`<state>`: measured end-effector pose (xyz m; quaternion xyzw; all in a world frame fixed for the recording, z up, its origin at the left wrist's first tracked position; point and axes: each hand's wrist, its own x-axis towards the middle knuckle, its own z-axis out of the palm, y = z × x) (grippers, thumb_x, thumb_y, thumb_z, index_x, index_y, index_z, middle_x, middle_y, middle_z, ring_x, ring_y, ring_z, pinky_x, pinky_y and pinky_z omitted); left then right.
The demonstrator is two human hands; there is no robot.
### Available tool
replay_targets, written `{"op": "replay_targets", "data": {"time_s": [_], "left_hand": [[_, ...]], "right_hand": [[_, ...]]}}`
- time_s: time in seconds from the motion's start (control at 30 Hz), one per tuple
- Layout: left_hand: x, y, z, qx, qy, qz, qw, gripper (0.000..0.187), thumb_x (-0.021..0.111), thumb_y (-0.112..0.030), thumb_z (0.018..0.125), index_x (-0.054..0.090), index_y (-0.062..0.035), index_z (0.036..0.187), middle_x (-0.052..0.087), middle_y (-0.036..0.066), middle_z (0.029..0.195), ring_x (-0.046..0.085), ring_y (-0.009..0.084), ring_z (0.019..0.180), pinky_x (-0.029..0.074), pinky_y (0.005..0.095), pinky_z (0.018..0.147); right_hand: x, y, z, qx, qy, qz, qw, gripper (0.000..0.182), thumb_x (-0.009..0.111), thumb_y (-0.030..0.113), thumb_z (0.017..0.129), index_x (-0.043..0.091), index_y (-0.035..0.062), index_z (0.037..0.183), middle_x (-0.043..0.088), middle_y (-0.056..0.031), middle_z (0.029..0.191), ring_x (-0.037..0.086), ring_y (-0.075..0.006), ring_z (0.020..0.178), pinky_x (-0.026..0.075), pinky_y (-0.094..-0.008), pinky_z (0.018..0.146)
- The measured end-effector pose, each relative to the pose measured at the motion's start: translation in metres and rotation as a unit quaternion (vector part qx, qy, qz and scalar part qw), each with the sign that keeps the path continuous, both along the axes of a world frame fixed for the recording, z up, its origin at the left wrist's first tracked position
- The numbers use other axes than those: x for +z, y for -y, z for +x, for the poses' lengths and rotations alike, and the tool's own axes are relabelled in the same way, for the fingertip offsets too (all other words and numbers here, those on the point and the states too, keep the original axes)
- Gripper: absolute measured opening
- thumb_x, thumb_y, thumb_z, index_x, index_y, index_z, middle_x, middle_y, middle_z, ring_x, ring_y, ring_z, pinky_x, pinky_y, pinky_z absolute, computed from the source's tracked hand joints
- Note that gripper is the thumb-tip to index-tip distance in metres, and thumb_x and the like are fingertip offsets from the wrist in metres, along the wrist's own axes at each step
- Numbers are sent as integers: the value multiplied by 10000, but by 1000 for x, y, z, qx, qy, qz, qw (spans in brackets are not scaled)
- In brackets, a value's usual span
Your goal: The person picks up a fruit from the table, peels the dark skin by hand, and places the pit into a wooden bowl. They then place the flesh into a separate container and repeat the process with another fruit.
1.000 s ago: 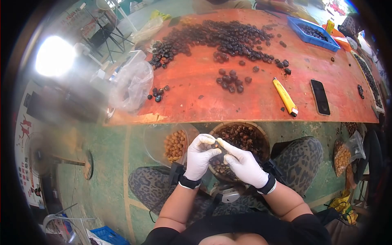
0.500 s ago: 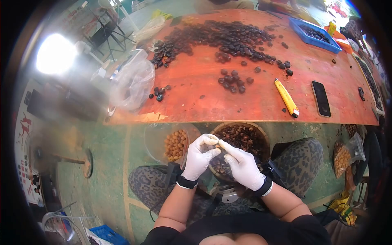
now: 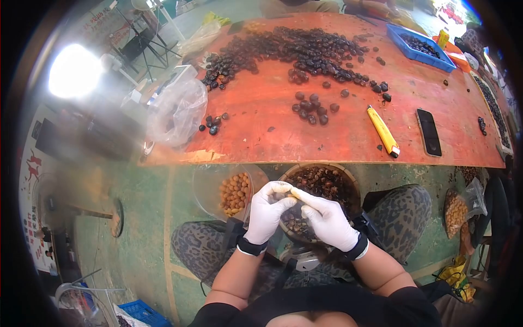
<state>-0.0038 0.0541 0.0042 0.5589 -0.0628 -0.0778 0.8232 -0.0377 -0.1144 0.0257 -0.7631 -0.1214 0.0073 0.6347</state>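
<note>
My left hand (image 3: 266,212) and my right hand (image 3: 328,218), both in white gloves, meet fingertip to fingertip over my lap. Thumb and fingers of each are pinched together around something small, mostly hidden by the fingers. Below and behind them stands a round woven basket (image 3: 357,188) with dark brown broken shells (image 3: 321,182). Left of my hands is a clear plastic tub (image 3: 202,191) with round tan kernels (image 3: 235,191). On the red table ahead lie a small group of dark round nuts (image 3: 311,109) and a large spread of them (image 3: 305,46).
A yellow utility knife (image 3: 383,131) and a phone (image 3: 429,132) lie on the red table (image 3: 261,144). A clear plastic bag (image 3: 177,111) sits at its left edge, a blue tray (image 3: 449,65) of dark nuts at the far right. My knees (image 3: 400,220) flank the basket.
My hands stay pinched together at nearly the same spot. My right hand and wrist have shifted slightly down and right; the finger pose differs a little.
</note>
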Motion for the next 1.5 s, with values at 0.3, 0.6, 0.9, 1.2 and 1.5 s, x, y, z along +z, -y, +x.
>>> {"op": "replay_targets", "data": {"time_s": [0.3, 0.6, 0.9, 1.2, 1.5], "left_hand": [[24, -23, 11, -136, -88, 151, 975, 263, 625, 67, 809, 630, 25, 1068, 663, 54, 944, 590, 84, 815, 481, 227, 739], [12, -18, 8, -192, -117, 178, 958, 292, 643, 35, 805, 635, -8, 1094, 657, 54, 991, 609, 107, 892, 482, 248, 812], [-22, -3, 8, -57, -82, -212, 972, 317, 645, 95, 804, 588, -31, 1089, 613, 57, 1073, 605, 156, 982, 497, 273, 886], [-23, 6, 5, -40, -65, -238, 968, 324, 643, 140, 777, 579, -39, 1038, 600, 55, 1073, 589, 158, 1002, 478, 269, 909], [-19, 7, 3, -11, -18, -157, 987, 305, 644, 148, 767, 588, -29, 1010, 606, 54, 1049, 593, 149, 981, 491, 278, 878]], "right_hand": [[3, 3, 1, 56, -188, 90, 976, 383, 500, 16, 938, 538, 49, 1318, 602, 7, 818, 491, -51, 708, 467, -222, 677], [2, 25, 16, -80, -81, 24, 993, 383, 467, 75, 968, 496, 8, 1344, 552, 19, 765, 474, -46, 656, 434, -197, 631], [2, -3, -6, -16, -56, -13, 998, 527, 556, 13, 875, 427, 81, 1381, 627, -169, 853, 645, -274, 750, 514, -326, 723], [-7, -8, -4, -33, 52, -29, 998, 539, 538, -13, 874, 429, 82, 1394, 615, -244, 1101, 628, -372, 989, 510, -361, 831], [-7, -12, -2, -64, 53, -6, 997, 442, 533, -11, 884, 521, 63, 1320, 625, -229, 1115, 640, -330, 1015, 506, -341, 860]]}}
